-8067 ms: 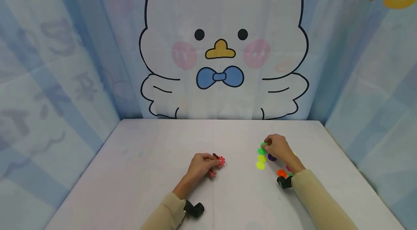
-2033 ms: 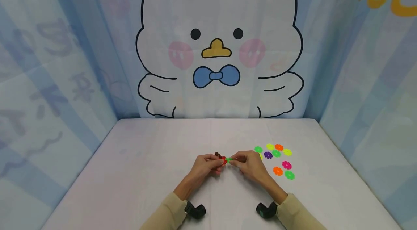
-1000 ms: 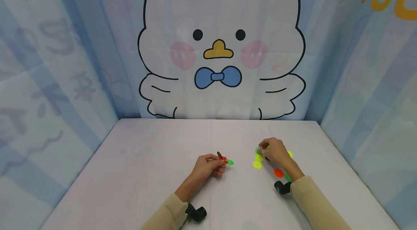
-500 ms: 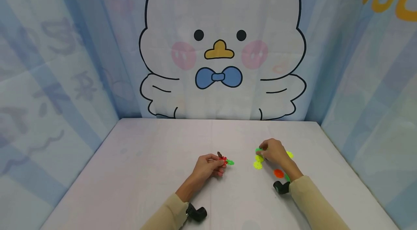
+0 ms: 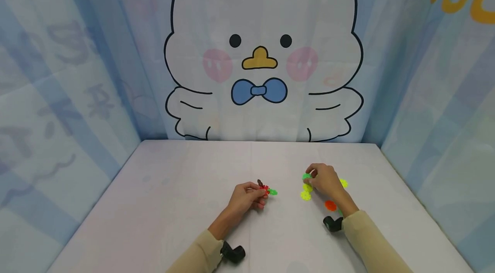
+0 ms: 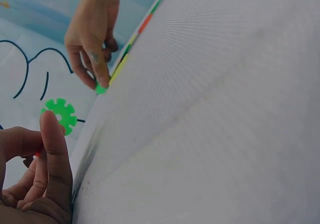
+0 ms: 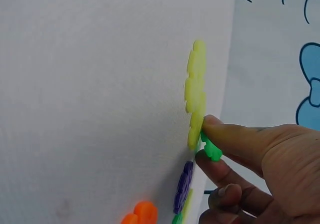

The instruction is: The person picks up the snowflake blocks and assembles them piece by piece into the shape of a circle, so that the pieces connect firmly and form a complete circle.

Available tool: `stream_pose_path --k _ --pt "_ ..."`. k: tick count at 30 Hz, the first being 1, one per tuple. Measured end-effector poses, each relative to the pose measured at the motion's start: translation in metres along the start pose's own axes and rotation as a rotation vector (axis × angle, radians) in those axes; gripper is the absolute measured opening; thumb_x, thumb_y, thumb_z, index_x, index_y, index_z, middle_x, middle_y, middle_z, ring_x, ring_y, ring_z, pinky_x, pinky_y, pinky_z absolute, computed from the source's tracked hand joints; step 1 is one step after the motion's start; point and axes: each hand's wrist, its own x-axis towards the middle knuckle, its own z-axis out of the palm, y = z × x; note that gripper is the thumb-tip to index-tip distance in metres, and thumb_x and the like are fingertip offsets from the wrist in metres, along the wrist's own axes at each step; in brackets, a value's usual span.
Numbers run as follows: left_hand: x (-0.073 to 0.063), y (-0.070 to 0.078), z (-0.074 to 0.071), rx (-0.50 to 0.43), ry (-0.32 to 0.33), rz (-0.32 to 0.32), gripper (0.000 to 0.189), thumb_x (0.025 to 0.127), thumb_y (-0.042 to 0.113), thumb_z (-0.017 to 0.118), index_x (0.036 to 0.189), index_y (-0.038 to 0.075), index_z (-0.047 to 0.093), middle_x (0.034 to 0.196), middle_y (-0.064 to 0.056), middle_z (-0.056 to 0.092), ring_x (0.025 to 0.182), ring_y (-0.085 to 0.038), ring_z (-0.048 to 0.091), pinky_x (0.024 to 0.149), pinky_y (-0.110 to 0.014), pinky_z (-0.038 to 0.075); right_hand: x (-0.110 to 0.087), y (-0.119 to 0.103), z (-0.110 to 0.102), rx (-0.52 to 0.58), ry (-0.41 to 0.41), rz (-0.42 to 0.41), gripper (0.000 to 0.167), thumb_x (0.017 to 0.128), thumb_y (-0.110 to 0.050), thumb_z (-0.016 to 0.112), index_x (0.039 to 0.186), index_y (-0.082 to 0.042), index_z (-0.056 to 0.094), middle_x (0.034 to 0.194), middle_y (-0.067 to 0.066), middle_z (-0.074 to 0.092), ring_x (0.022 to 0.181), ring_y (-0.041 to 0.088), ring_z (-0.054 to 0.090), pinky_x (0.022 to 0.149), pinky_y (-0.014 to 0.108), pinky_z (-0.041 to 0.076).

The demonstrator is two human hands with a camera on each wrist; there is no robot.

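In the head view, my left hand (image 5: 241, 199) pinches a small cluster of joined snowflake discs over the middle of the table. A brown disc (image 5: 260, 182), a red disc (image 5: 265, 188) and a green disc (image 5: 273, 192) show in it; the left wrist view shows the notched green disc (image 6: 65, 108) beyond the thumb. To the right, my right hand (image 5: 325, 180) pinches another green disc (image 7: 213, 150) between thumb and fingers, at the table. Beside it lie overlapping yellow discs (image 7: 196, 68) and a purple disc (image 7: 183, 186).
An orange disc (image 5: 330, 205) and another yellow disc (image 5: 343, 183) lie around the right forearm, which hides some discs. Black wrist cameras (image 5: 233, 253) sit under both sleeves. Behind the white table (image 5: 154, 204) hangs a curtain with a cartoon bird (image 5: 260, 118).
Both hands met at the middle two seconds ago, and a green disc joined the left hand's cluster. The right hand then moved right to the loose discs and now pinches a green one.
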Motion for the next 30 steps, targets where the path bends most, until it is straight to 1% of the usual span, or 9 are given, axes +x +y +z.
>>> stream_pose_path --k 5,13,17,20,23,25,27,30 --pt "0.0 0.0 0.001 0.002 0.001 0.006 0.02 0.1 0.011 0.072 0.11 -0.005 0.064 0.093 -0.015 0.081 0.063 -0.007 0.069 0.063 -0.022 0.061 -0.003 -0.001 -0.002 -0.006 0.006 -0.02 0.027 0.089 -0.015 0.084 0.112 -0.003 0.077 0.1 0.016 0.076 0.089 0.029 0.067 0.081 0.047 0.058" --pt "0.0 0.001 -0.001 0.021 0.008 -0.003 0.022 0.1 0.013 0.072 0.111 -0.004 0.066 0.091 -0.01 0.08 0.062 -0.007 0.069 0.063 -0.021 0.061 -0.005 0.003 0.0 0.025 0.07 -0.086 0.027 0.089 -0.014 0.084 0.114 -0.004 0.081 0.096 0.014 0.079 0.09 0.027 0.068 0.081 0.044 0.058" --pt "-0.001 0.002 -0.001 0.034 0.009 -0.004 0.023 0.101 0.014 0.072 0.112 -0.005 0.066 0.091 -0.01 0.08 0.061 -0.007 0.068 0.063 -0.021 0.061 -0.006 0.002 0.0 0.058 0.096 -0.083 0.027 0.088 -0.013 0.084 0.114 -0.005 0.081 0.094 0.014 0.079 0.083 0.022 0.067 0.074 0.036 0.055" --pt "-0.001 0.002 0.0 0.042 0.011 -0.003 0.023 0.101 0.014 0.072 0.113 -0.005 0.067 0.091 -0.011 0.081 0.061 -0.006 0.068 0.063 -0.021 0.061 -0.008 0.0 -0.001 0.124 0.107 -0.055 0.027 0.09 -0.014 0.084 0.115 -0.006 0.081 0.094 0.014 0.08 0.074 0.019 0.064 0.068 0.03 0.051" --pt "-0.001 0.001 0.0 0.042 0.013 -0.005 0.023 0.101 0.015 0.072 0.113 -0.005 0.067 0.092 -0.011 0.081 0.061 -0.006 0.068 0.063 -0.021 0.061 -0.009 -0.003 -0.002 0.197 0.093 -0.011 0.027 0.092 -0.019 0.083 0.116 -0.008 0.081 0.095 0.012 0.081 0.075 0.018 0.065 0.069 0.028 0.049" --pt "0.0 0.0 0.0 0.038 0.012 -0.006 0.024 0.101 0.015 0.071 0.113 -0.005 0.066 0.092 -0.012 0.081 0.062 -0.006 0.068 0.063 -0.021 0.061 -0.011 -0.006 -0.001 0.248 0.07 0.009 0.028 0.092 -0.022 0.084 0.117 -0.01 0.081 0.094 0.009 0.082 0.083 0.018 0.069 0.074 0.027 0.049" --pt "0.0 0.0 0.0 0.028 0.012 -0.005 0.024 0.101 0.014 0.071 0.113 -0.005 0.066 0.092 -0.012 0.081 0.062 -0.006 0.068 0.063 -0.021 0.061 -0.013 -0.009 0.0 0.299 0.038 0.011 0.03 0.092 -0.024 0.084 0.118 -0.01 0.081 0.094 0.007 0.083 0.092 0.019 0.072 0.077 0.026 0.049" --pt "0.001 -0.001 0.0 0.019 0.014 -0.005 0.023 0.101 0.014 0.072 0.113 -0.006 0.066 0.092 -0.012 0.081 0.063 -0.006 0.068 0.063 -0.021 0.061 -0.02 -0.017 0.004 0.389 -0.023 0.012 0.03 0.092 -0.024 0.084 0.119 -0.011 0.08 0.093 0.006 0.084 0.099 0.02 0.075 0.076 0.023 0.048"
